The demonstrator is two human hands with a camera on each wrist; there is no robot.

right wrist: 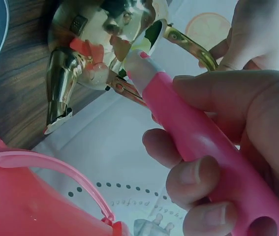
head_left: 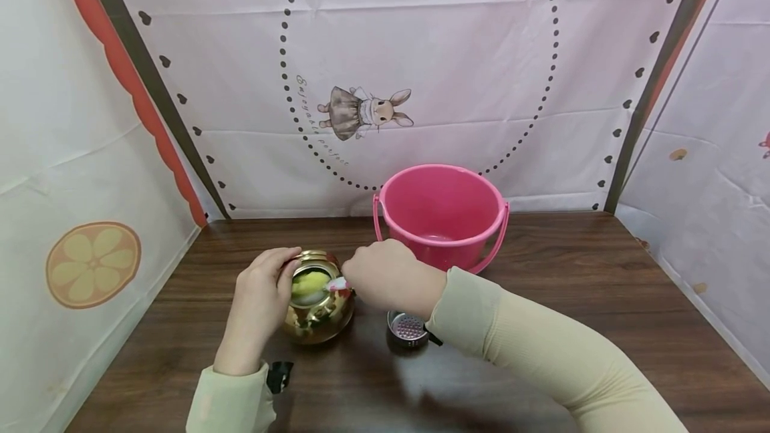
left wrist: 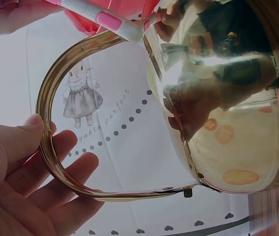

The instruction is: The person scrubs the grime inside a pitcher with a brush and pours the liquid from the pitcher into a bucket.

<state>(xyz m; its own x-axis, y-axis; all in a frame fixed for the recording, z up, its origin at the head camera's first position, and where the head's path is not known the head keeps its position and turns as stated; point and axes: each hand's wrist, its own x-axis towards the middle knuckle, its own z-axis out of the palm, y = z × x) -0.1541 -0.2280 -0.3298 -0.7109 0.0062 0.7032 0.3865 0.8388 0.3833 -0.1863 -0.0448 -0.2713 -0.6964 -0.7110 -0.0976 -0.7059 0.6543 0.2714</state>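
Head view: looking down at a brown wooden table (head_left: 601, 266). Holding a gold kettle (head_left: 319, 326) left of centre with the left hand (head_left: 255, 306), placed at its left and upper edge. Gripping a pink-and-white brush (head_left: 338, 284) in the right hand (head_left: 385, 276), with its yellow head (head_left: 309, 280) inside the kettle's round opening (head_left: 309, 301). Showing, behind and to the right of the kettle, a pink bucket (head_left: 445, 202) near a hanging cloth (head_left: 469, 59) printed with a rabbit (head_left: 361, 112); in front of the bucket, near the right wrist, a small metal strainer (head_left: 408, 328).

Left wrist view: showing the left hand part closed, loosely round the kettle's gold handle (left wrist: 46, 142), with thumb on the outer side and bent fingers passing through the loop. Catching at the top the brush's white shaft (left wrist: 129, 30), slanting down to the kettle.

Right wrist view: showing the right hand wrapped firmly round the brush's thick pink grip (right wrist: 210, 135), with thumb along the top, fingers curled underneath and a round hole (right wrist: 263, 227) at the near end. Pointing the shaft into the kettle's opening, between the two roots of the gold handle. Showing also the kettle's spout (right wrist: 60, 91), apart from the bucket, and the strainer's edge at top left.
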